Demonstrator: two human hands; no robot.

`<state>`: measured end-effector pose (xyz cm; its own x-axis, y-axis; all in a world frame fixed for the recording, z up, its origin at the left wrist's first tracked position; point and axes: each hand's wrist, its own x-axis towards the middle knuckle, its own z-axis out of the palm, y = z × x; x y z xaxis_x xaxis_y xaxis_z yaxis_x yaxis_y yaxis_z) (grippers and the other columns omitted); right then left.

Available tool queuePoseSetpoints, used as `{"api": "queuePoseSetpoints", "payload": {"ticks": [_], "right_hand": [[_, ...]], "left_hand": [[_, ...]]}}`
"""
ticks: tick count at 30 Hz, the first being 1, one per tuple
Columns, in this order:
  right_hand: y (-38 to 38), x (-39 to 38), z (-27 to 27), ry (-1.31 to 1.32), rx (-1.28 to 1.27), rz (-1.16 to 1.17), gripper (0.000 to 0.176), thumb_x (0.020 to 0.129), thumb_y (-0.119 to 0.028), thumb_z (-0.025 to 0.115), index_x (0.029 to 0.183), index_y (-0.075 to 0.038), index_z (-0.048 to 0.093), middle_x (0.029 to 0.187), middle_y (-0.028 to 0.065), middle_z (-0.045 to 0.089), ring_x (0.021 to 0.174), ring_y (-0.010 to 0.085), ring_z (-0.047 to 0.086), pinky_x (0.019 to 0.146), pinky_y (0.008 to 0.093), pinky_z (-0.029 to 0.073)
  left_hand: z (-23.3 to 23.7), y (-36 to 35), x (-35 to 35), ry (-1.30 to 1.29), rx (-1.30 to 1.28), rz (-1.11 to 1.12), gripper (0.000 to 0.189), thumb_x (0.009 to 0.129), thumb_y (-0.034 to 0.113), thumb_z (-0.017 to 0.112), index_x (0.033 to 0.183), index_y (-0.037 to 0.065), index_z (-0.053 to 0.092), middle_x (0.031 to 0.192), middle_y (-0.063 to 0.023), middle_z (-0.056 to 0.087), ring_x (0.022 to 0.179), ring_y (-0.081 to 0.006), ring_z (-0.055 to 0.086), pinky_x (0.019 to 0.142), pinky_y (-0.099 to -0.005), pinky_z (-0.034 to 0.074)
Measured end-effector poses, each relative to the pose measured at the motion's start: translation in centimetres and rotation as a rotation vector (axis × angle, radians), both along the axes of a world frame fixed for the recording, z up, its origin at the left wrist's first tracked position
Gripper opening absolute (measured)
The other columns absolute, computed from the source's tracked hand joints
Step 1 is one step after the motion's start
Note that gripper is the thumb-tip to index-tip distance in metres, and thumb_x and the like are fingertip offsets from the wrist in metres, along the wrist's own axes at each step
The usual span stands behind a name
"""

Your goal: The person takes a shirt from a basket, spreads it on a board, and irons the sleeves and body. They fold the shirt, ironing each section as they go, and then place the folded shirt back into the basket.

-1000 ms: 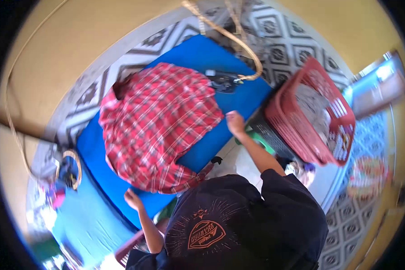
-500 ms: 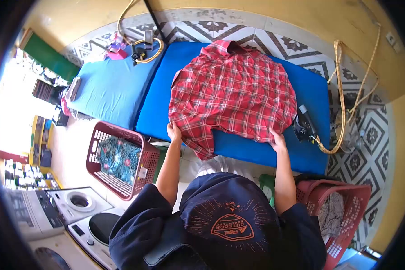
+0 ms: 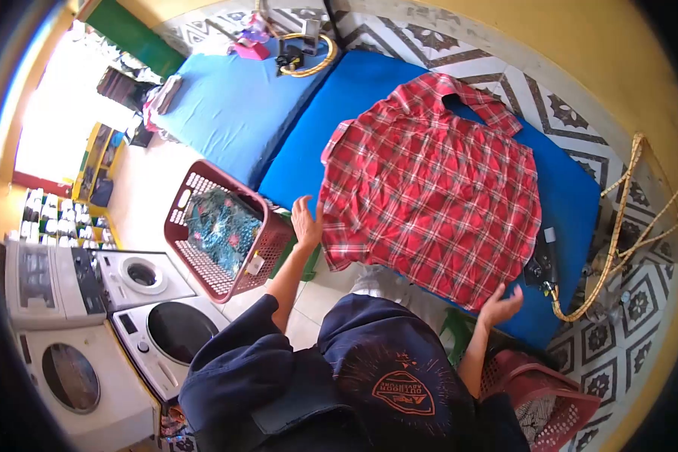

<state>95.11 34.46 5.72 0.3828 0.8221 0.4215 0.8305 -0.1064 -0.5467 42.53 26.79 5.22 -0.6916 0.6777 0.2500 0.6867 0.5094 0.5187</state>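
A red plaid shirt (image 3: 433, 188) lies spread over the bright blue padded table (image 3: 572, 181), one sleeve stretched toward the upper right. Just off the shirt's left edge is my left hand (image 3: 306, 222), open with its fingers apart and nothing in it. At the lower right edge of the shirt, my right hand (image 3: 500, 306) is also open, fingers spread, close beside the fabric. Near that hand a black iron (image 3: 539, 264) rests on the table, with a yellow braided hose (image 3: 609, 264) running from it.
A maroon basket (image 3: 267, 248) with teal patterned cloth stands left. Another maroon basket (image 3: 508, 373) sits low on the right. Washing machines (image 3: 139, 275) fill the lower left. A lighter blue table (image 3: 230, 105) adjoins, holding a second black iron (image 3: 290, 60) with a coiled hose.
Both hands have let go of the shirt and opened. The shirt lies further spread out, with a sleeve now showing at the upper right. The view has turned and shifted.
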Motion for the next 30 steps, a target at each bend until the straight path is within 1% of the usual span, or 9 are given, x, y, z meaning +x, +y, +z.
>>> {"api": "queuePoseSetpoints", "payload": {"ticks": [4,8,9,10,11,14,18,24,30], "right_hand": [[5.5,-10.0,4.3,-0.072,-0.094,0.544,0.042,0.091,-0.015,0.065,0.130,0.000,0.056,0.133,0.0212,0.057,0.124,0.0397,0.053,0.106,0.0494,0.039],[11.7,-12.5,1.5,-0.331,-0.303,0.919,0.062,0.101,-0.034,0.052,0.154,-0.005,0.034,0.158,0.0178,0.034,0.146,0.0382,0.031,0.119,0.0525,0.023],[13.4,-10.4,0.8,-0.432,-0.381,0.758,0.063,0.102,-0.035,0.050,0.155,-0.006,0.031,0.160,0.0167,0.032,0.147,0.0374,0.029,0.119,0.0523,0.022],[15.4,-7.3,-0.4,-0.531,-0.454,0.594,0.065,0.103,-0.037,0.048,0.157,-0.007,0.029,0.161,0.0155,0.030,0.148,0.0365,0.027,0.120,0.0521,0.021],[17.6,-4.6,-2.2,-0.529,-0.423,0.402,0.059,0.104,-0.036,0.046,0.155,-0.009,0.034,0.161,0.0148,0.031,0.149,0.0349,0.028,0.120,0.0525,0.020],[26.2,-2.0,0.0,-0.332,-0.273,0.324,0.037,0.104,-0.027,0.047,0.134,-0.007,0.057,0.133,0.0186,0.061,0.124,0.0398,0.055,0.102,0.0531,0.042],[39.3,-5.5,1.1,0.028,-0.297,-0.053,0.030,0.100,-0.032,0.055,0.119,-0.009,0.063,0.099,0.0137,0.073,0.098,0.0343,0.069,0.083,0.0463,0.053],[47.2,-7.8,-1.7,0.254,-0.730,-0.176,0.030,0.096,-0.038,0.061,0.109,-0.011,0.060,0.093,0.0128,0.074,0.095,0.0308,0.072,0.079,0.0450,0.056],[48.5,-8.0,-5.0,-0.031,-0.274,-0.284,0.032,0.100,-0.048,0.054,0.103,-0.016,0.054,0.083,0.0137,0.072,0.074,0.0427,0.068,0.067,0.0546,0.051]], "left_hand": [[3.3,8.8,3.3,0.075,-0.064,-0.725,0.047,0.097,0.025,0.058,0.140,0.009,0.050,0.148,-0.0131,0.047,0.142,-0.0356,0.036,0.116,-0.0490,0.026],[-0.3,12.5,-0.2,0.411,-0.504,-0.951,0.052,0.102,0.032,0.045,0.152,0.019,0.041,0.161,-0.0040,0.032,0.149,-0.0279,0.026,0.122,-0.0486,0.016],[-0.6,12.3,-1.8,0.522,-0.615,-0.691,0.052,0.100,0.027,0.046,0.151,0.022,0.043,0.161,-0.0018,0.034,0.148,-0.0256,0.029,0.120,-0.0493,0.022],[-2.2,12.6,-4.0,0.137,-0.227,-0.562,0.046,0.099,0.024,0.047,0.144,0.022,0.054,0.160,-0.0023,0.035,0.146,-0.0248,0.033,0.116,-0.0509,0.025],[-0.9,13.0,-6.1,0.480,-0.469,-0.653,0.043,0.101,0.025,0.047,0.143,0.019,0.055,0.155,-0.0048,0.042,0.142,-0.0248,0.039,0.114,-0.0487,0.028],[2.3,19.5,-8.3,0.188,-0.208,-0.595,0.031,0.100,0.030,0.053,0.122,0.010,0.065,0.115,-0.0064,0.068,0.098,-0.0305,0.059,0.088,-0.0458,0.041],[1.9,34.5,-6.3,0.194,-0.058,-0.442,0.035,0.101,0.033,0.052,0.122,0.008,0.064,0.118,-0.0075,0.065,0.102,-0.0317,0.058,0.087,-0.0454,0.042],[-3.8,45.4,-4.3,0.375,-0.031,-0.404,0.026,0.101,0.034,0.053,0.103,0.010,0.063,0.106,-0.0071,0.060,0.097,-0.0301,0.057,0.082,-0.0466,0.041],[-3.6,48.8,-7.4,0.328,-0.056,-0.343,0.019,0.100,0.031,0.055,0.098,0.013,0.061,0.100,-0.0061,0.058,0.098,-0.0284,0.056,0.081,-0.0449,0.040]]}}
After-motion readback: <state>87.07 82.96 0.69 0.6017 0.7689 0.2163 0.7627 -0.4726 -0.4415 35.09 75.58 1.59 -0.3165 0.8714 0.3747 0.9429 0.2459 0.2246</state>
